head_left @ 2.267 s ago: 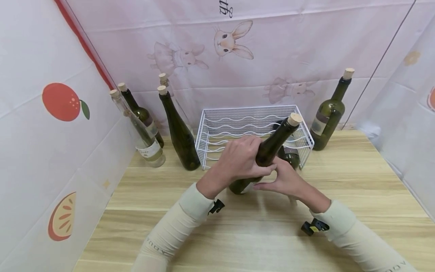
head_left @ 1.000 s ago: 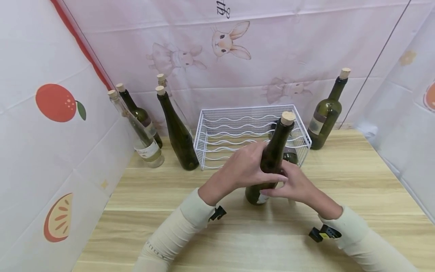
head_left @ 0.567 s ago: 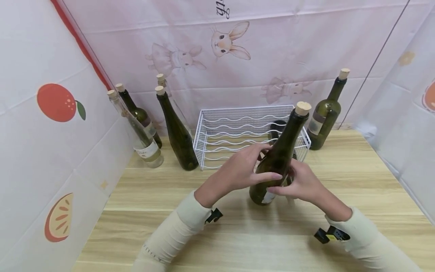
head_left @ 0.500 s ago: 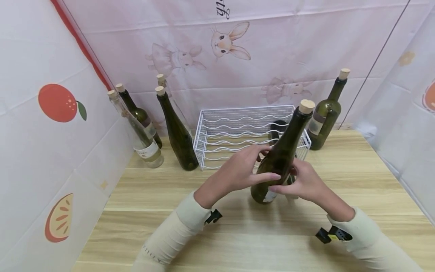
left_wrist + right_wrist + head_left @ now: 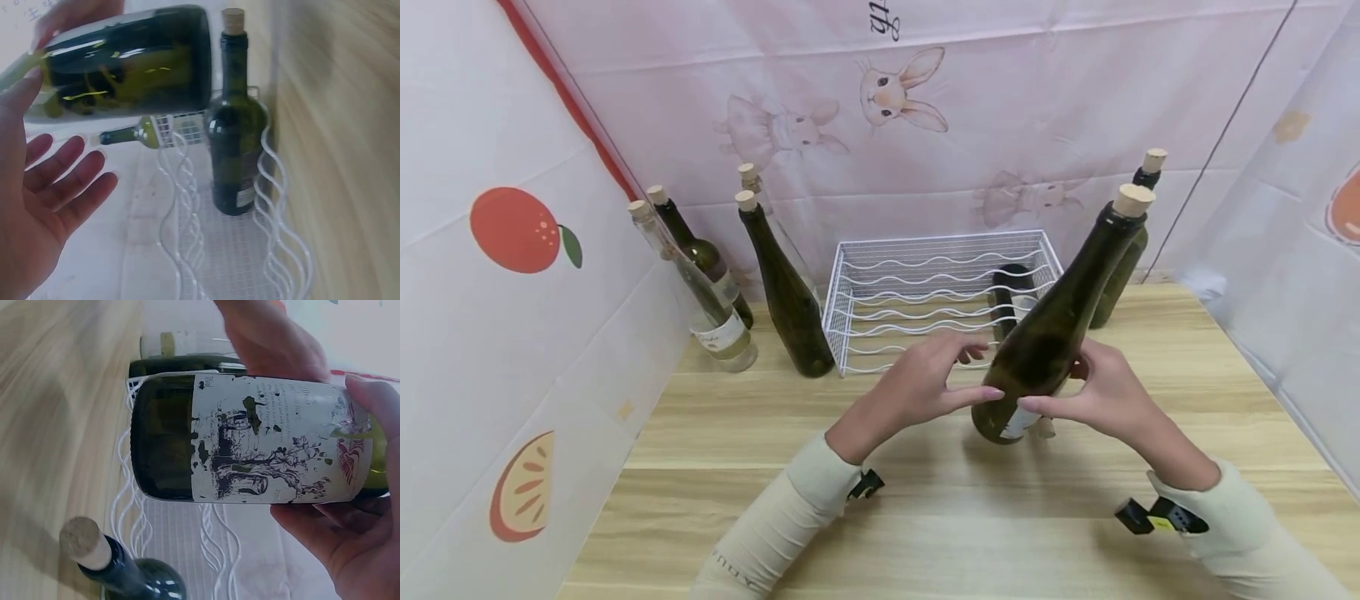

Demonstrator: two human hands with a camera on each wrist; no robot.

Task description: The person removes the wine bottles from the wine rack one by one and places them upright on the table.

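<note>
In the head view my right hand grips a dark green wine bottle with a cork, tilted so its neck leans right. Its worn white label faces the right wrist camera. My left hand is on the bottle's left side, fingers spread and curved loosely, thumb tip right at the glass. Behind the bottle stands a white wire wine rack with wavy bars. A corked green bottle lies in the rack's right end, its cork poking out at the front, its middle hidden by the held bottle.
Left of the rack stand a tall dark green bottle, a clear bottle with a white label, and a green bottle. Another clear bottle is partly hidden. Right of the rack stands a green bottle, partly covered.
The bottle has moved right and tilted further, neck toward the right. My left hand, earlier wrapped round it, has loosened and drawn back left; my right hand has moved right with the bottle.
</note>
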